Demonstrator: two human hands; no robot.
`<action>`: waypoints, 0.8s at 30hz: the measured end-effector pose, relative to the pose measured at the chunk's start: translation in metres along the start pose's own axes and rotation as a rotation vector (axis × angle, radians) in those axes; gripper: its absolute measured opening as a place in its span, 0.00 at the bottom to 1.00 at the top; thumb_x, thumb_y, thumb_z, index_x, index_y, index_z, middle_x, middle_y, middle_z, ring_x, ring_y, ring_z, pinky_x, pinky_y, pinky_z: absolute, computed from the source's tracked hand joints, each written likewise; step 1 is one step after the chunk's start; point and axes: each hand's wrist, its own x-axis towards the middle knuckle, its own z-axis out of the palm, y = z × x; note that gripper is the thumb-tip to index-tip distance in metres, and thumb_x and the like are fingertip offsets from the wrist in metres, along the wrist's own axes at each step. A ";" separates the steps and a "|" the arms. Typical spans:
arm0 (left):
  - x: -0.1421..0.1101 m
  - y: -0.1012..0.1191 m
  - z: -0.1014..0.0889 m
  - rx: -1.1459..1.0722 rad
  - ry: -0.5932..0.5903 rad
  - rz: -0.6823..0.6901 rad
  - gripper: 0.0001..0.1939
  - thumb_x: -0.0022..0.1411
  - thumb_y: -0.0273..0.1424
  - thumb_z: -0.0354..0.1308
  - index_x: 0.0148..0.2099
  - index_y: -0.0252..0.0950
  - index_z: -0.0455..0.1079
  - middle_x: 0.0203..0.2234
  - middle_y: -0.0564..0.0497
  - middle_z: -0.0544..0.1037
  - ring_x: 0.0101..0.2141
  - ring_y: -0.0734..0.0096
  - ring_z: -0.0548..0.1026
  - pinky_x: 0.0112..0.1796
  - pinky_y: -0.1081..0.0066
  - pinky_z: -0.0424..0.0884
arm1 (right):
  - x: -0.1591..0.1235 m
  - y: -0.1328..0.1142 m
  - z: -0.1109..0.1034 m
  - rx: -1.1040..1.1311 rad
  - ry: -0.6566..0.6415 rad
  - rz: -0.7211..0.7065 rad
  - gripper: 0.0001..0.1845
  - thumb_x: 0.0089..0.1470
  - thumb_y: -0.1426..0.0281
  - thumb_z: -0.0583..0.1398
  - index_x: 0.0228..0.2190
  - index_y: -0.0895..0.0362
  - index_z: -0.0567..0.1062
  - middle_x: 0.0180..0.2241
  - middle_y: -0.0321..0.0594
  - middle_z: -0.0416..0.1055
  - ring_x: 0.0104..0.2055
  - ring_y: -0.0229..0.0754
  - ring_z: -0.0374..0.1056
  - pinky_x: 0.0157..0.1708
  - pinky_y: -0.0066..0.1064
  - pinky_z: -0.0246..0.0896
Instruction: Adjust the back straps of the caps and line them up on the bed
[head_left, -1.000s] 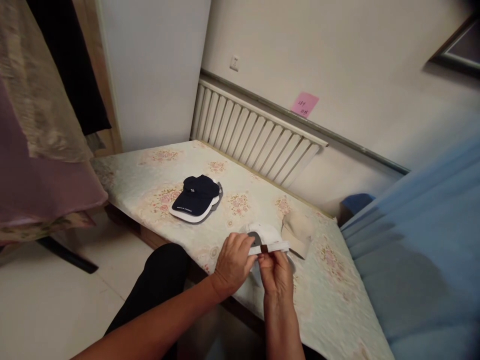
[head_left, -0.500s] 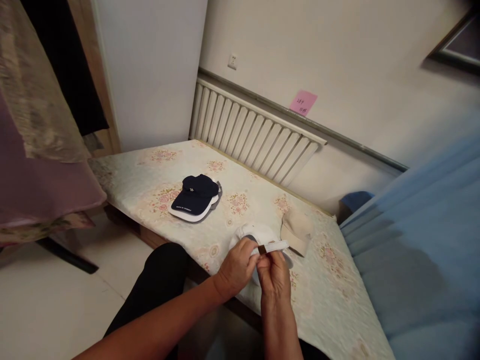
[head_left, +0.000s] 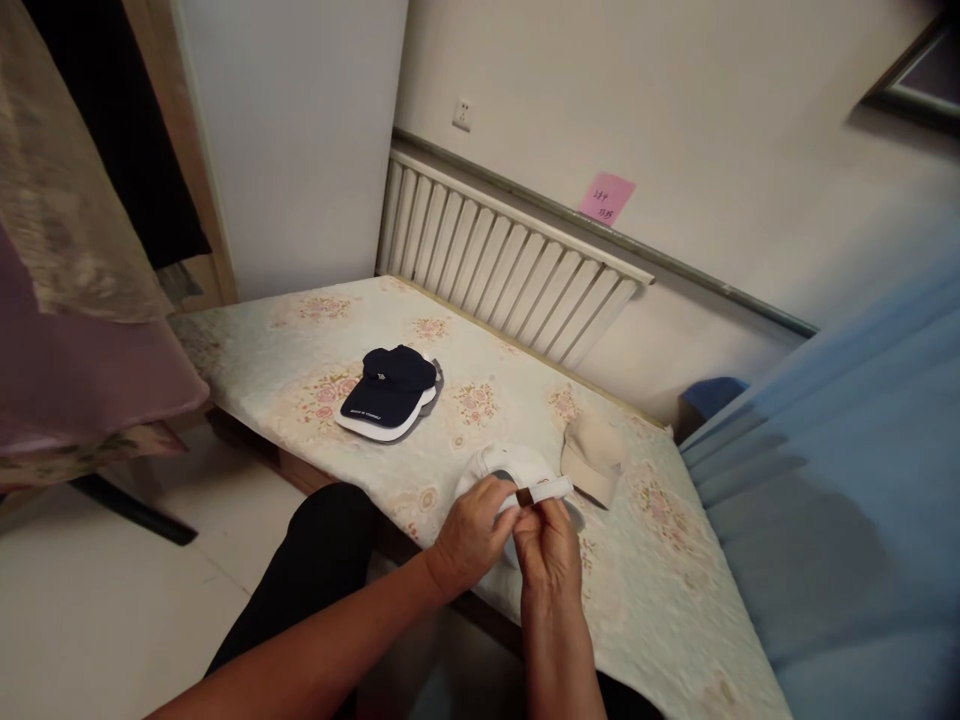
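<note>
A white baseball cap (head_left: 519,462) is at the near edge of the bed, held between my two hands, its strap side toward me. My left hand (head_left: 474,530) is closed, thumb and fingers pinching the left part of the cap's back strap (head_left: 551,489). From below, my right hand (head_left: 551,545) grips the same strap with bent fingers. A brown buckle or slider (head_left: 524,496) shows on the strap between the hands. My fingers hide much of the cap. Just beyond it lies a beige cap (head_left: 592,460), brim toward me.
Farther left on the flowered bed cover (head_left: 510,345) sits a stack of caps, a navy cap (head_left: 397,380) on top. A radiator (head_left: 510,265) runs along the wall. Blue curtain (head_left: 840,480) hangs at right, clothes (head_left: 82,330) at left.
The view has shifted slightly. The free end of the strap sits a little lower and farther left; both hands keep their hold in nearly the same place.
</note>
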 end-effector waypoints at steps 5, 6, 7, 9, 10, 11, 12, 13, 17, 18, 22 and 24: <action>0.000 0.001 0.000 -0.001 -0.002 -0.007 0.09 0.61 0.24 0.49 0.43 0.35 0.66 0.33 0.48 0.72 0.36 0.67 0.71 0.38 0.66 0.69 | 0.000 0.000 -0.001 0.001 0.029 0.012 0.08 0.39 0.73 0.65 0.27 0.55 0.75 0.27 0.31 0.75 0.34 0.37 0.70 0.39 0.28 0.66; 0.000 0.001 -0.001 -0.001 -0.005 -0.008 0.09 0.61 0.24 0.49 0.43 0.35 0.66 0.33 0.48 0.72 0.36 0.67 0.71 0.38 0.66 0.69 | 0.000 0.000 -0.001 0.002 0.029 0.015 0.08 0.39 0.73 0.65 0.27 0.55 0.75 0.27 0.31 0.74 0.33 0.37 0.70 0.38 0.27 0.66; 0.000 0.001 -0.001 0.000 -0.008 -0.010 0.09 0.61 0.24 0.49 0.43 0.35 0.66 0.33 0.48 0.72 0.36 0.67 0.70 0.38 0.67 0.69 | 0.000 0.000 -0.001 0.004 0.027 0.018 0.08 0.39 0.73 0.65 0.28 0.54 0.75 0.26 0.30 0.74 0.33 0.36 0.70 0.37 0.26 0.65; 0.000 0.002 -0.001 0.002 -0.011 -0.011 0.09 0.62 0.24 0.48 0.43 0.35 0.66 0.33 0.48 0.72 0.35 0.67 0.70 0.37 0.67 0.69 | -0.001 -0.001 0.000 0.010 0.019 0.028 0.08 0.40 0.73 0.65 0.27 0.54 0.75 0.26 0.30 0.74 0.33 0.36 0.70 0.37 0.25 0.65; 0.000 0.002 -0.002 0.003 -0.011 -0.010 0.09 0.62 0.25 0.48 0.43 0.35 0.66 0.32 0.48 0.72 0.35 0.67 0.70 0.37 0.67 0.69 | -0.001 -0.001 0.001 0.015 0.017 0.033 0.07 0.40 0.73 0.65 0.27 0.54 0.75 0.26 0.30 0.74 0.33 0.36 0.70 0.37 0.25 0.65; 0.000 0.003 -0.002 0.002 -0.010 -0.009 0.09 0.62 0.25 0.48 0.43 0.35 0.66 0.32 0.49 0.71 0.35 0.68 0.70 0.36 0.67 0.69 | -0.002 -0.001 0.001 0.022 0.020 0.038 0.07 0.40 0.73 0.65 0.27 0.54 0.75 0.26 0.30 0.74 0.34 0.36 0.70 0.38 0.25 0.65; 0.000 0.004 -0.003 0.002 -0.009 -0.010 0.08 0.62 0.25 0.48 0.43 0.35 0.66 0.32 0.49 0.71 0.35 0.68 0.70 0.36 0.67 0.69 | -0.002 -0.001 0.001 0.030 0.025 0.043 0.07 0.40 0.72 0.65 0.28 0.55 0.75 0.26 0.30 0.74 0.34 0.36 0.70 0.39 0.26 0.66; 0.000 0.005 -0.003 0.003 -0.005 -0.010 0.08 0.61 0.25 0.48 0.42 0.35 0.66 0.32 0.49 0.71 0.35 0.67 0.70 0.36 0.67 0.69 | -0.002 -0.001 0.001 0.038 0.031 0.047 0.08 0.40 0.72 0.65 0.28 0.55 0.75 0.26 0.31 0.74 0.35 0.37 0.71 0.40 0.27 0.66; 0.002 0.009 -0.005 0.011 0.015 -0.030 0.06 0.60 0.27 0.52 0.41 0.35 0.65 0.34 0.48 0.71 0.37 0.66 0.69 0.37 0.66 0.68 | -0.003 -0.001 0.002 0.054 0.035 0.061 0.09 0.39 0.72 0.65 0.29 0.55 0.75 0.27 0.31 0.74 0.36 0.38 0.71 0.42 0.29 0.66; 0.002 0.009 -0.005 0.011 0.018 -0.038 0.06 0.60 0.27 0.52 0.41 0.35 0.65 0.34 0.48 0.71 0.37 0.66 0.69 0.37 0.66 0.68 | -0.004 -0.002 0.002 0.059 0.024 0.061 0.09 0.40 0.73 0.65 0.29 0.55 0.75 0.28 0.31 0.74 0.36 0.38 0.70 0.42 0.29 0.66; 0.004 0.011 -0.006 0.016 0.016 -0.058 0.05 0.61 0.28 0.51 0.40 0.36 0.64 0.33 0.49 0.71 0.36 0.67 0.70 0.37 0.67 0.68 | -0.005 -0.004 0.005 0.091 -0.023 0.074 0.10 0.41 0.73 0.65 0.31 0.55 0.76 0.30 0.31 0.74 0.39 0.37 0.70 0.45 0.29 0.65; 0.004 0.013 -0.007 0.025 0.030 -0.069 0.05 0.60 0.28 0.52 0.40 0.36 0.64 0.33 0.49 0.70 0.36 0.67 0.69 0.37 0.67 0.68 | -0.006 -0.006 0.005 0.103 -0.026 0.091 0.11 0.41 0.73 0.66 0.32 0.55 0.76 0.31 0.31 0.75 0.39 0.36 0.70 0.45 0.28 0.64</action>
